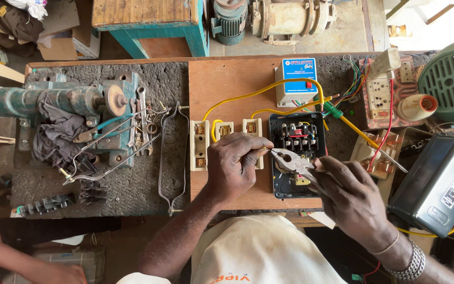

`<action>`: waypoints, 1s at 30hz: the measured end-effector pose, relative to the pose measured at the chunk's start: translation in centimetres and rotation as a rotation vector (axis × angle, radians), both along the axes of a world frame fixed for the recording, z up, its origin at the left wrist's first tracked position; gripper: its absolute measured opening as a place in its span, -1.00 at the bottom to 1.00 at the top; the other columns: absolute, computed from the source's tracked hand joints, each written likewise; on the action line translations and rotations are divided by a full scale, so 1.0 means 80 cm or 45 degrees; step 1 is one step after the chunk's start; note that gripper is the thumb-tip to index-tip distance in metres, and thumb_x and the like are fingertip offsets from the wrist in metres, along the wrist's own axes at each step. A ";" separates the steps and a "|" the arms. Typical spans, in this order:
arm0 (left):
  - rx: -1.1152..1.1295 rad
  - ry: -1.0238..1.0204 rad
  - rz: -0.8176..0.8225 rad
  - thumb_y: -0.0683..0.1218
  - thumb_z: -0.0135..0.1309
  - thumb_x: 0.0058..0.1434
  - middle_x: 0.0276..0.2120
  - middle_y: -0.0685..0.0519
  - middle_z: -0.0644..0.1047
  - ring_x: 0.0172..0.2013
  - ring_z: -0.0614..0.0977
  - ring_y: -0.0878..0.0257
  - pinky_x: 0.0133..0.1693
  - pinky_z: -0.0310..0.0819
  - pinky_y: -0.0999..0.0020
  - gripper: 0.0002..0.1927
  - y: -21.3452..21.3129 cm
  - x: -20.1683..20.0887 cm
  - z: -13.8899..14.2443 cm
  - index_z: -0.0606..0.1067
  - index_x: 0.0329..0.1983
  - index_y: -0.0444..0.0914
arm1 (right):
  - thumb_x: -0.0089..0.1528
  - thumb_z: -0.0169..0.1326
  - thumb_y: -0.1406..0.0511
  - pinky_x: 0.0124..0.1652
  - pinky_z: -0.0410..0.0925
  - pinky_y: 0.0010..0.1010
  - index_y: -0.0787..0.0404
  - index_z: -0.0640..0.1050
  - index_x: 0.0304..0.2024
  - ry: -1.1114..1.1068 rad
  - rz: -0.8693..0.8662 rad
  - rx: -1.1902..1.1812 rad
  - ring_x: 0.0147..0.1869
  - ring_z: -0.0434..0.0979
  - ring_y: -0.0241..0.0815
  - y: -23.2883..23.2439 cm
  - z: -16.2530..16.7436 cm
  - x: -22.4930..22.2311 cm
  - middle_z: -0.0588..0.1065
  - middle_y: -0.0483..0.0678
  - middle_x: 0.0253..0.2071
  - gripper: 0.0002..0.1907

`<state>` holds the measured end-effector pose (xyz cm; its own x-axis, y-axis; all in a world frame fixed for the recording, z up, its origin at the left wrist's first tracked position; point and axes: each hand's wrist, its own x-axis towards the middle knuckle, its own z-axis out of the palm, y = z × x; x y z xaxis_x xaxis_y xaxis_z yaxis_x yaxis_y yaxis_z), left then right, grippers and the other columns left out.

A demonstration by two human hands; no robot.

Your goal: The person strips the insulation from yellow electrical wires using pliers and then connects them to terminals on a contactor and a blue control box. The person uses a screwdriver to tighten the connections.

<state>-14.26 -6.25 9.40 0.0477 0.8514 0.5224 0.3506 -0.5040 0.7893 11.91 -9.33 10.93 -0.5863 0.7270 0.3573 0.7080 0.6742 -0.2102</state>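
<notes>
My left hand point(233, 167) rests on a brown wooden board point(227, 87), fingers pinched on a thin wire end beside the third of three cream fuse holders point(251, 129). My right hand point(354, 199) grips metal pliers point(294, 160), whose jaws point left and meet that wire at my left fingertips. The pliers lie over a black starter box point(296, 138) with open terminals. Yellow wires point(261, 92) loop from the fuse holders to a white and blue box point(296, 80) at the board's far edge.
A green winding machine point(64, 105) with rags and loose metal strips fills the left bench. At right stand a switch and socket panel point(382, 87), a dark grey metal box point(440, 186) and a green fan guard point(453, 76). Another person's arm point(38, 265) shows bottom left.
</notes>
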 end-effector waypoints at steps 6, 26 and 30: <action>0.051 0.045 -0.045 -0.28 0.14 0.28 -0.30 0.02 0.66 -0.28 0.70 0.13 -0.19 0.58 0.27 -0.88 0.006 -0.002 0.002 0.61 -0.19 -0.22 | 0.23 0.15 0.33 -0.09 0.41 -0.31 0.29 0.57 -0.15 0.321 0.041 -1.015 -0.05 0.52 0.01 0.000 -0.024 0.014 0.48 0.06 -0.03 -0.82; -0.126 -0.092 -0.222 -0.29 0.16 0.30 -0.26 -0.02 0.68 -0.26 0.75 0.20 -0.19 0.64 0.36 -0.89 0.012 -0.014 0.008 0.61 -0.14 -0.29 | 0.01 0.34 0.29 0.24 0.18 0.13 0.05 0.68 -0.03 -0.192 -0.280 0.254 0.33 0.35 0.10 0.002 -0.003 0.009 0.35 -0.13 0.38 -0.56; -0.112 -0.119 -0.220 -0.27 0.18 0.30 -0.26 -0.03 0.68 -0.25 0.75 0.20 -0.19 0.64 0.36 -0.90 0.012 -0.015 0.007 0.62 -0.14 -0.28 | 0.03 0.36 0.29 0.20 0.19 0.09 0.02 0.68 -0.02 -0.211 -0.276 0.295 0.30 0.35 0.06 0.003 -0.010 0.010 0.36 -0.18 0.37 -0.57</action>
